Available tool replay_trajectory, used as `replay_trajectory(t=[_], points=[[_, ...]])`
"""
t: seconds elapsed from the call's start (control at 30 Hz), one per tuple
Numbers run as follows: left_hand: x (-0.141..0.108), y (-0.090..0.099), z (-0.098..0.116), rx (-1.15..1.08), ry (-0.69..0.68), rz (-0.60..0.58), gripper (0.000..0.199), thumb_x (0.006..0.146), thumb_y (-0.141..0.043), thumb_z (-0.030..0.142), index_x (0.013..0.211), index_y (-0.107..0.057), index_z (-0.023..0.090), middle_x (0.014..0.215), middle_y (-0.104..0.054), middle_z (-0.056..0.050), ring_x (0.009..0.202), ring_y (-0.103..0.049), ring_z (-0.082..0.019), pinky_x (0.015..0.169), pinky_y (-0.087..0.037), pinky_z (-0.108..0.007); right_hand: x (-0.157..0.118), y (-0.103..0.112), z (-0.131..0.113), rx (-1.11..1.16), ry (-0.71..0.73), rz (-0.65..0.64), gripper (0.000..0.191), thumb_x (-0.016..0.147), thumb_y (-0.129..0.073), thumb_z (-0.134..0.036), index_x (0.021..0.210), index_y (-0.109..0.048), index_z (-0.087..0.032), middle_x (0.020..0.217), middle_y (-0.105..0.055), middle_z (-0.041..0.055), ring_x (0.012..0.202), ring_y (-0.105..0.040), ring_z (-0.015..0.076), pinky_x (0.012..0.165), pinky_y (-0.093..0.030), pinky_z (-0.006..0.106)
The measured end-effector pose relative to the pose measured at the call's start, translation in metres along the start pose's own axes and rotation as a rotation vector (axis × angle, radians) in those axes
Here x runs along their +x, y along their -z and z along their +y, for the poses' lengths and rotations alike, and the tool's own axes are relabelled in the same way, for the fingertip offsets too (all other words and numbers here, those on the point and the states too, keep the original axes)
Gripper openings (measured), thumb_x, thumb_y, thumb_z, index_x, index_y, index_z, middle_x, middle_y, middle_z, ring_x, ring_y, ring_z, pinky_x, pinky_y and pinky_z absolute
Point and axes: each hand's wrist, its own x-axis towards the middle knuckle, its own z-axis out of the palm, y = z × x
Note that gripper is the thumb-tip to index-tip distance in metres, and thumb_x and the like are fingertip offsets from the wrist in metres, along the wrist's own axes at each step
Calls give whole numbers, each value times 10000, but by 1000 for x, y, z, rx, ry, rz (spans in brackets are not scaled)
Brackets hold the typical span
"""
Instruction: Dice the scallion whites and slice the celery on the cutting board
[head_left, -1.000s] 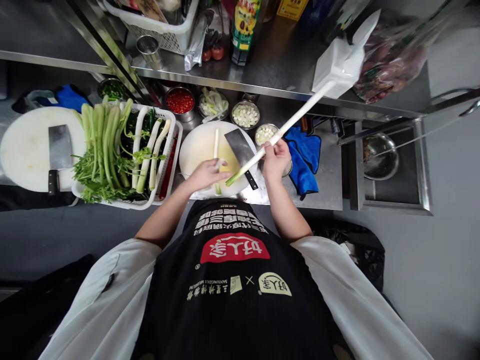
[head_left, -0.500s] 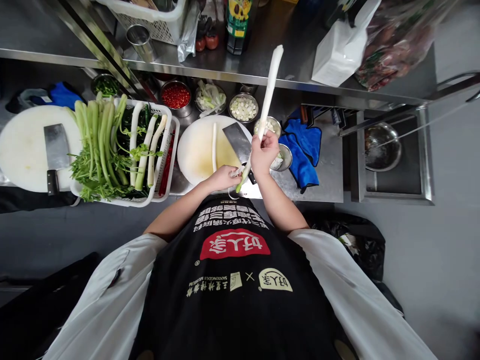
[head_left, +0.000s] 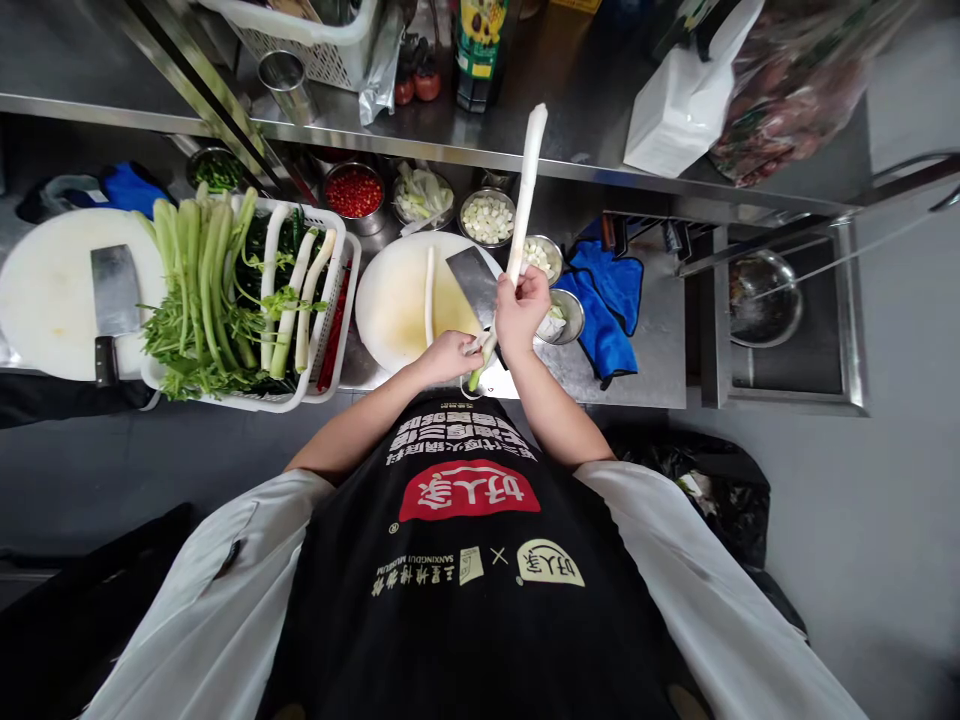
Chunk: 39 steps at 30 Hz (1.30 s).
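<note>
My right hand (head_left: pixel 523 312) is wrapped round a long white leek (head_left: pixel 529 180), whose white end points up and away over the shelf edge. The leek's green lower end is beside my left hand (head_left: pixel 452 357), which pinches a thin pale strip of peel (head_left: pixel 474 345). Beneath and beyond my hands is a round cutting board (head_left: pixel 382 305) with a thinner white stalk (head_left: pixel 429 295) and a cleaver (head_left: pixel 471 280) on it. My right hand partly hides the cleaver's handle.
To the left, a white basket (head_left: pixel 335 300) holds celery (head_left: pixel 199 280) and more leeks. Another board (head_left: pixel 45 290) bears a second cleaver (head_left: pixel 115 290). Bowls of red chillies (head_left: pixel 352 191) and chopped white pieces (head_left: pixel 487 218) stand behind. Blue gloves (head_left: pixel 604 320) and a sink (head_left: pixel 851 310) are right.
The leek's far end has swung slightly left and down, and my right hand has shifted a little left. My left hand has stayed nearly in place with the peel.
</note>
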Motion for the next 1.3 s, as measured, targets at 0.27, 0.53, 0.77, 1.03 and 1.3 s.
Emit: replay_trajectory(t=[0.27, 0.53, 0.77, 1.03, 1.3], points=[[0, -5, -3, 7, -23, 111, 263, 764, -642, 230, 568, -467, 218, 528, -414, 49, 562, -397, -126, 588, -271, -294, 1, 2, -17, 251, -206, -40, 299, 935, -782, -492, 1101, -655, -279, 775, -651, -57, 628, -659, 122, 514, -520, 206], [7, -8, -18, -352, 18, 219, 184, 851, -565, 230, 669, -574, 202, 625, -537, 23, 625, -512, -135, 642, -405, -278, 19, 12, -23, 552, -444, -41, 228, 952, -786, -451, 1017, -659, -273, 775, -693, -56, 642, -671, 108, 576, -561, 208], [1, -10, -22, -273, -16, 161, 273, 941, -597, 365, 719, -565, 209, 632, -530, 31, 630, -520, -136, 643, -406, -288, 14, 11, -15, 549, -480, -37, 222, 967, -757, -449, 1055, -659, -271, 772, -675, -55, 628, -638, 108, 548, -512, 213], [-5, -7, -17, -103, -62, 57, 266, 919, -642, 391, 743, -606, 194, 625, -518, 41, 590, -462, -123, 620, -358, -287, 3, 6, -18, 507, -481, -51, 175, 985, -722, -419, 1008, -631, -271, 758, -666, -50, 600, -610, 102, 491, -455, 199], [-5, -6, -9, 116, -56, 80, 303, 845, -620, 222, 601, -440, 227, 551, -441, 49, 552, -409, -122, 610, -294, -313, -6, 4, -15, 437, -458, -135, 384, 924, -775, -582, 1140, -666, -284, 764, -655, -49, 547, -567, 103, 444, -387, 218]])
